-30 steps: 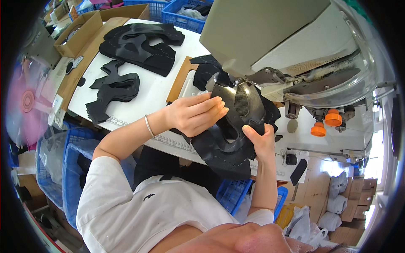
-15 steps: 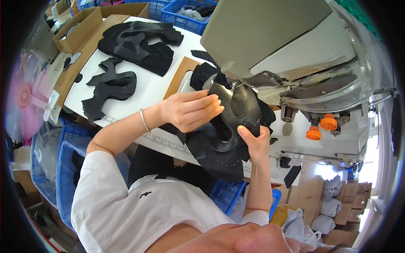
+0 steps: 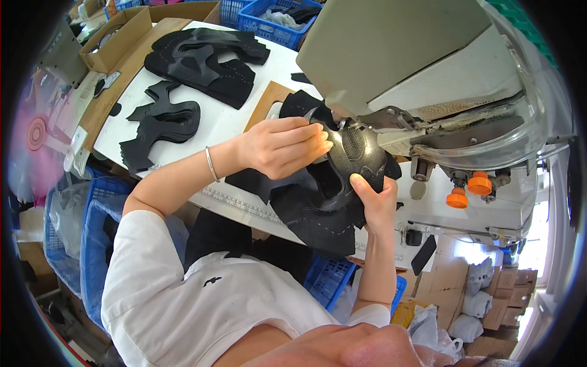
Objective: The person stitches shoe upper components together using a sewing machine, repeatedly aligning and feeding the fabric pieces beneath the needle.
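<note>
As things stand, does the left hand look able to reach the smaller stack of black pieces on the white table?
Probably yes: nothing tall seems to stand between the left hand and that stack, though the hand is at the black workpiece.

From here I see a workshop: machine (image 3: 391, 55), stacked pieces (image 3: 232, 85), blue crate (image 3: 275, 35) (one of several), cartons (image 3: 507, 279).

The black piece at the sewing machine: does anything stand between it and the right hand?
Nothing visible does: the right hand holds the black piece directly, its thumb on top. The sewing machine stands beyond, not between them.
</note>
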Demonstrator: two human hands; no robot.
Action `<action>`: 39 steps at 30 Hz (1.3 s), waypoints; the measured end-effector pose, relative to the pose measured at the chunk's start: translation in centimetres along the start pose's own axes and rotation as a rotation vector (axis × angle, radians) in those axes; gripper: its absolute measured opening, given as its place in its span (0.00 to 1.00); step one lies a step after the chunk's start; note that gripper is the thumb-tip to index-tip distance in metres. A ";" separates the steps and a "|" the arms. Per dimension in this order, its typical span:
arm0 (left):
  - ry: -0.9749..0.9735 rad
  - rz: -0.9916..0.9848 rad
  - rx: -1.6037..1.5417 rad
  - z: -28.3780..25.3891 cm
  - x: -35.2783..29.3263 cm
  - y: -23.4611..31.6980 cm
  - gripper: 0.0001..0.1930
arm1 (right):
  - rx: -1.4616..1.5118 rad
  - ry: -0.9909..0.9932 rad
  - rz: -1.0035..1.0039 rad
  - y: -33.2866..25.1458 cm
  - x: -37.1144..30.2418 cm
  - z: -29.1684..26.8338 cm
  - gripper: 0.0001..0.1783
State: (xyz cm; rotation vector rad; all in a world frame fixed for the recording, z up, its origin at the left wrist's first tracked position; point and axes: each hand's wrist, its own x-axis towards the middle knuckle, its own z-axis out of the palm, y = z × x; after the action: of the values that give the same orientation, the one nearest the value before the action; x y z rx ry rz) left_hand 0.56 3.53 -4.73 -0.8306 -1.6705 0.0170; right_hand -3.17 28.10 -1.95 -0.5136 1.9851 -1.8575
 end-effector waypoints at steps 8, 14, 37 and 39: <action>-0.120 -0.155 0.051 -1.1 1.7 0.9 0.10 | -0.027 0.027 -0.044 0.2 0.4 0.3 0.09; -0.338 -0.603 -0.132 -2.6 2.8 3.7 0.16 | -0.131 0.099 -0.129 0.0 0.1 1.5 0.06; -0.252 -0.617 -0.322 -3.5 1.5 5.5 0.16 | 0.274 0.369 -0.325 5.3 0.8 7.8 0.04; -0.244 -0.488 -0.182 -3.7 1.2 5.3 0.17 | 0.318 0.416 -0.314 5.7 1.0 8.5 0.03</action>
State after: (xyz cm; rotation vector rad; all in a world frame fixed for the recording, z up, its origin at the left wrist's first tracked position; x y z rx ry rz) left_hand 6.39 6.52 -4.91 -0.5489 -2.0927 -0.3898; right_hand 0.15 20.64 -8.15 -0.3822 1.8669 -2.5980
